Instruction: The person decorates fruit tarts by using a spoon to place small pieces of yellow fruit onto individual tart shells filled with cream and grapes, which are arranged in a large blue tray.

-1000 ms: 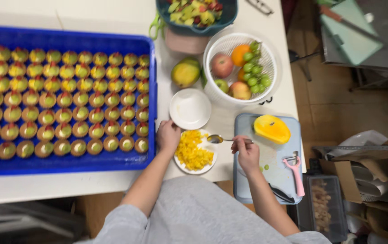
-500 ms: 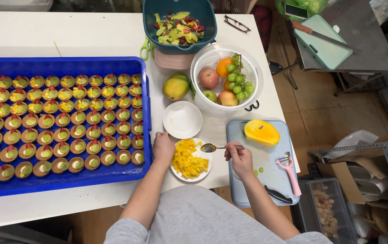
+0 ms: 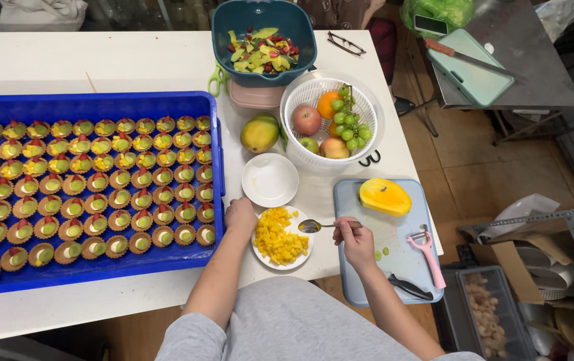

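Note:
My right hand [image 3: 354, 238] holds a metal spoon [image 3: 314, 226] by its handle, its bowl hovering over the right rim of a small white plate [image 3: 304, 255] heaped with diced yellow mango [image 3: 276, 237]. My left hand [image 3: 241, 215] rests with curled fingers at the plate's left edge, next to the blue tray's corner. The blue tray [image 3: 93, 103] holds several rows of small tarts [image 3: 100, 184] topped with fruit pieces. A peeled mango half [image 3: 385, 196] lies on the pale blue cutting board [image 3: 394, 267].
An empty white bowl [image 3: 270, 179] sits above the plate. A whole mango [image 3: 260, 133], a white colander of fruit [image 3: 330, 120] and a teal bowl of peels [image 3: 264, 40] stand behind. A pink peeler [image 3: 429, 257] and dark knife [image 3: 409, 287] lie on the board. The table edge is right of the board.
The view has shifted so the table appears lower and more centred. My hands hold about the same places by the plate, the spoon still over its right rim.

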`<state>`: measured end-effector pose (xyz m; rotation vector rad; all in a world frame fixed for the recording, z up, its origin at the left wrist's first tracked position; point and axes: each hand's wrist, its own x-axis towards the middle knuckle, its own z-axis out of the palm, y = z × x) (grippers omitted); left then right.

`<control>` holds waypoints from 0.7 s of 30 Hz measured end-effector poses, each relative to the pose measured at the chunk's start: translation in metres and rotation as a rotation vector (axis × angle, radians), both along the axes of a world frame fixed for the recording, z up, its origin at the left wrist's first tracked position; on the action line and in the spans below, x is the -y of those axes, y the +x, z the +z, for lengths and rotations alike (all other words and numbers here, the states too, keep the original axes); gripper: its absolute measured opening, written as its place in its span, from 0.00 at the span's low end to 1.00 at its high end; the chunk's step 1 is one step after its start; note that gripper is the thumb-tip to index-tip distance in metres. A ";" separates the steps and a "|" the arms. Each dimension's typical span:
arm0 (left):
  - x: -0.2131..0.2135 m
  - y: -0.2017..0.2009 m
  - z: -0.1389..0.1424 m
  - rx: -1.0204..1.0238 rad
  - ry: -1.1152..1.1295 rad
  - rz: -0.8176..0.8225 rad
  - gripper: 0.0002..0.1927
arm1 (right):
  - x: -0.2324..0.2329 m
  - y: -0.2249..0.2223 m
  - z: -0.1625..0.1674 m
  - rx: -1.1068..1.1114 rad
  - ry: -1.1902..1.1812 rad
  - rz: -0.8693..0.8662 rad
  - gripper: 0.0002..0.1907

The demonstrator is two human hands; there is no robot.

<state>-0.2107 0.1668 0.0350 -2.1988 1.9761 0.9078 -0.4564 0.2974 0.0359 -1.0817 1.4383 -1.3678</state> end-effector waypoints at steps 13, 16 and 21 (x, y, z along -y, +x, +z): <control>0.005 0.006 -0.012 0.097 -0.078 -0.152 0.14 | -0.005 0.000 -0.011 0.008 -0.034 0.022 0.13; 0.008 0.010 -0.012 0.081 -0.096 -0.120 0.16 | -0.009 -0.001 -0.012 -0.005 -0.053 0.032 0.13; 0.006 0.014 -0.011 -0.080 -0.072 0.000 0.19 | -0.014 -0.006 -0.015 -0.041 -0.042 0.011 0.13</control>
